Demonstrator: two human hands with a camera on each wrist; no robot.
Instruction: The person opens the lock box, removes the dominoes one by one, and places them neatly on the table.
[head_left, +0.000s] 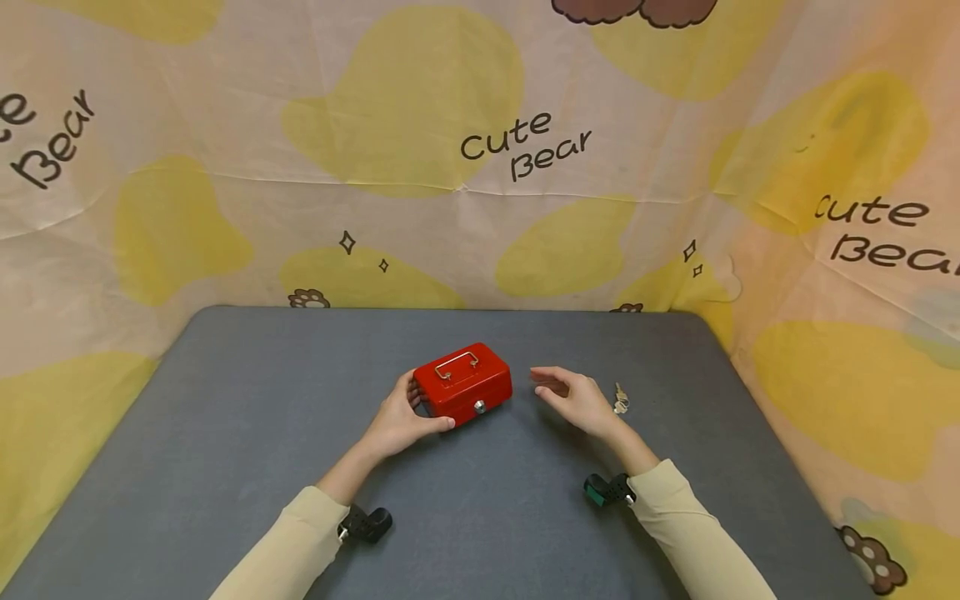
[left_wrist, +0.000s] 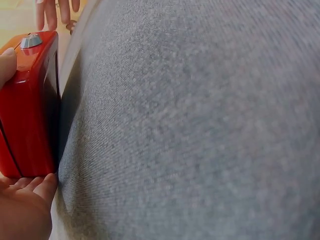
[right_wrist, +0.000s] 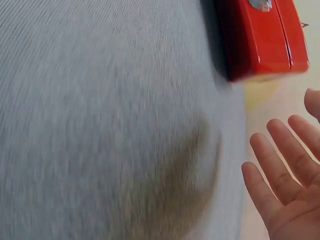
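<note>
A red metal cash box (head_left: 462,383) with a wire handle on its lid and a round silver lock (head_left: 480,407) on its front is near the middle of the table. My left hand (head_left: 397,423) grips its left end, thumb on the front face and fingers round the side. In the left wrist view the cash box (left_wrist: 25,115) shows a dark underside above a shadow; whether all of its base touches the table is unclear. To the right of the box, apart from it, my right hand (head_left: 576,403) holds nothing. Its fingers (right_wrist: 272,170) are extended in the right wrist view.
Small keys (head_left: 621,398) lie on the grey table (head_left: 247,433), just right of my right hand. A printed fabric curtain (head_left: 420,108) stands along the table's back and sides. Each wrist carries a black camera mount (head_left: 366,525).
</note>
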